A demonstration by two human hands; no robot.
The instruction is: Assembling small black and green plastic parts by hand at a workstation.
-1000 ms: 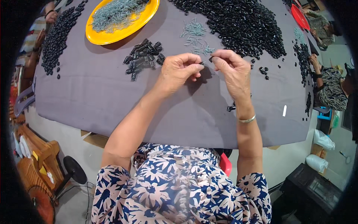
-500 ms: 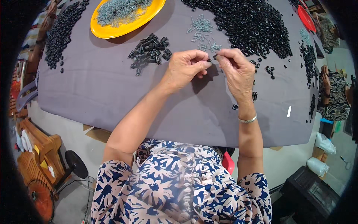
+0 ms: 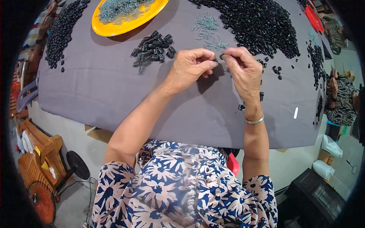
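I saw both hands up over the grey worktop, close together. The left hand had its grip pinched nearly shut, thumb against fingertips, but I could not tell what was in it, since the fingers hid it. The right hand had its grip pinched shut too, on a small black piece at its fingertips. That piece sat right between the two grips, above the cloth and not lying on it.

Just past the grips lay a few thin grey-green pins. Further past the right grip was a big heap of black pieces. Up and left of the left grip sat a small pile of black pieces, and beyond that a yellow plate full of more pins. A few loose black bits lay beside the right grip.

I thought the black piece was very light, hard and a bit slick, so it could pop out of a pinch and roll. I thought it best held by its sides, near the middle, with a soft, steady pinch. The pins looked thin and bendy, so I would take one near its end.
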